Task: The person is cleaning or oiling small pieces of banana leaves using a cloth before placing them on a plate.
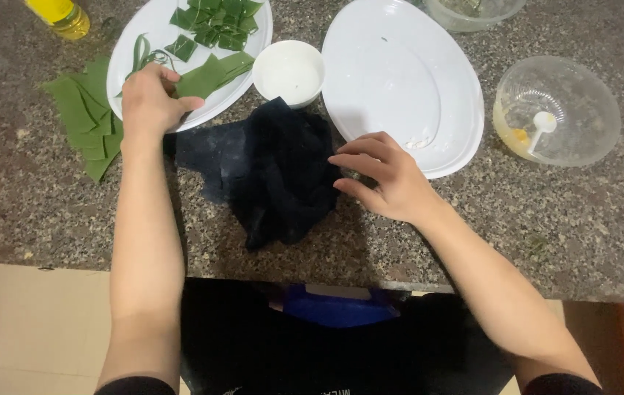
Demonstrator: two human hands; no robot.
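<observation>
While my left hand (149,99) curls loosely over cut green leaf strips (209,73) on the white oval plate (125,55), my right hand (381,175), fingers half-open, touches the crumpled black cloth (275,172) on the speckled stone counter (49,212)

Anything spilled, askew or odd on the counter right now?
Mostly tidy. A stack of green leaf pieces lies on the bare counter beside the leaf plate, and the black cloth sits crumpled between both hands. No spill visible.
</observation>
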